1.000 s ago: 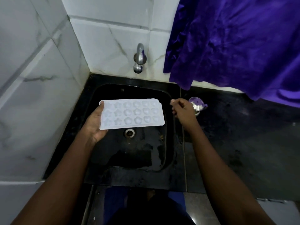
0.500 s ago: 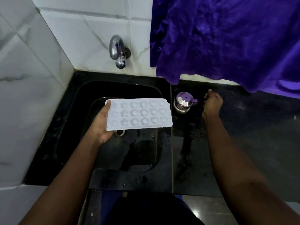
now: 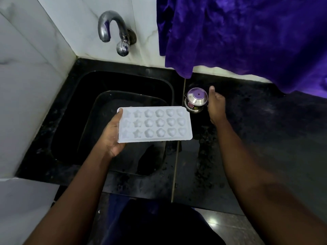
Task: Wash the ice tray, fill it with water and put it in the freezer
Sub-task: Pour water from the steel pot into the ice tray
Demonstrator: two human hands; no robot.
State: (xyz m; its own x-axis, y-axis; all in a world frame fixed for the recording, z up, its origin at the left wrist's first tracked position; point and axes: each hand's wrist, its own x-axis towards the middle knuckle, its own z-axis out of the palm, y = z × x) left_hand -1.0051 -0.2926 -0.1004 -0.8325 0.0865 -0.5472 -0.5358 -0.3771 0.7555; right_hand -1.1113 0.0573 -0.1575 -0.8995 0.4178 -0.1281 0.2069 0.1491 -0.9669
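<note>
A white ice tray (image 3: 154, 124) with star, flower and heart moulds hangs level over the black sink (image 3: 85, 96). My left hand (image 3: 111, 137) grips its left end, thumb on the top edge. My right hand (image 3: 215, 106) is on the black counter, right beside a small steel pot with a purple lid (image 3: 196, 98), fingers around its right side; whether it grips the pot I cannot tell. The curved metal tap (image 3: 113, 30) juts from the wall above the sink, with no water running.
White marble tiles (image 3: 31, 71) close off the left and back. A purple cloth (image 3: 238, 36) hangs over the back right of the black counter (image 3: 265, 131). The counter's front edge runs just before my body.
My right hand left the tray's right end, swung out onto the counter, then came back to the pot's right side. The tray stayed in my left hand over the sink.
</note>
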